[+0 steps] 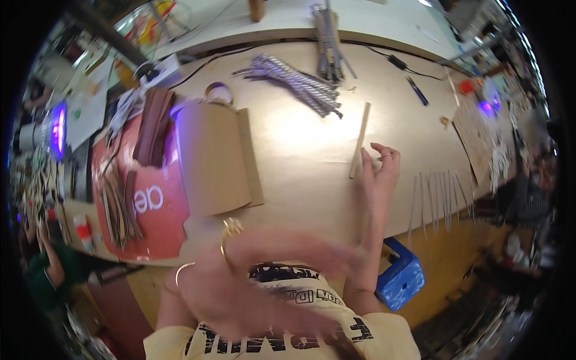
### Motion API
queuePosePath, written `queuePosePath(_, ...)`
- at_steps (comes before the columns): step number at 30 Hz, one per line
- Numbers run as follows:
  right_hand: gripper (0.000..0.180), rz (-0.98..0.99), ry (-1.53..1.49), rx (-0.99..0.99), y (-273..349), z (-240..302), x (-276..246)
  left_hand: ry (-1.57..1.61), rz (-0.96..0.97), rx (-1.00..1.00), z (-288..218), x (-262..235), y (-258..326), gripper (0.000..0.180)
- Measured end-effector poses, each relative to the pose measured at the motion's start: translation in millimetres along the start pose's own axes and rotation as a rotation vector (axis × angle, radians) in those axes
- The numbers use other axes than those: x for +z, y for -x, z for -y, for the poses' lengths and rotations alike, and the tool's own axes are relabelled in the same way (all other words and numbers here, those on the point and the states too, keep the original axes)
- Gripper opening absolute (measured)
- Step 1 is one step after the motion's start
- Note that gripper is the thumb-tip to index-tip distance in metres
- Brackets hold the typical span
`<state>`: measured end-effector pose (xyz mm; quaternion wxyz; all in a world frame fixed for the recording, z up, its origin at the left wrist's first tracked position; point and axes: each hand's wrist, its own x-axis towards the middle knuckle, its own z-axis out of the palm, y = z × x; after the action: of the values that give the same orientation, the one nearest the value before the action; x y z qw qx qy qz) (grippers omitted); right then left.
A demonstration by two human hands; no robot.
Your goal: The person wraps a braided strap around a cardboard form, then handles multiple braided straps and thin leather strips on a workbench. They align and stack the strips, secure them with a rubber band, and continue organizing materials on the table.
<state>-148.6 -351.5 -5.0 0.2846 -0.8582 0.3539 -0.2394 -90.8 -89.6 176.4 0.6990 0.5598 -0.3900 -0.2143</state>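
A narrow, flat tan strip (360, 141) lies on the pale brown bench (294, 180), long axis running away from the body, just left of the nearer right hand (380, 174), whose fingers stand parted; the blurred left hand's (234, 288) grip I cannot tell.

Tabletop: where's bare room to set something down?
The tabletop is bare between brown sheet and tan strip, below the twisted bundle; also right of the right hand, below the blue-handled tool. Crowded: red sheet, left, under brown strips.
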Motion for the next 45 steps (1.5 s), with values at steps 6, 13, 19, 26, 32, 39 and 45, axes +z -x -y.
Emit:
queuePosePath(6,0.02,-0.044,-0.025,-0.536,-37,52,43,0.523,0.176,0.421,6,20,-24,0.031)
queuePosePath(13,0.04,0.085,0.203,-0.703,-106,100,111,0.387,-0.033,0.319,-6,4,0,0.024)
queuePosePath(19,0.074,0.331,0.509,-0.573,-122,112,135,0.158,-0.158,-0.124,29,-49,-13,0.026)
queuePosePath(26,0.069,0.304,-0.023,-0.483,-95,171,67,0.104,-0.373,-0.151,70,-101,-19,0.035)
queuePosePath(32,0.05,0.82,-0.665,-0.356,-45,256,45,0.073,-0.886,0.056,85,-113,0,0.045)
queuePosePath(39,0.057,0.952,-0.358,-0.784,11,303,86,0.634,-0.813,-0.016,88,-152,25,0.038)
queuePosePath(45,0.061,1.074,-0.192,-0.975,0,298,90,0.588,-0.786,-0.034,92,-163,36,0.034)
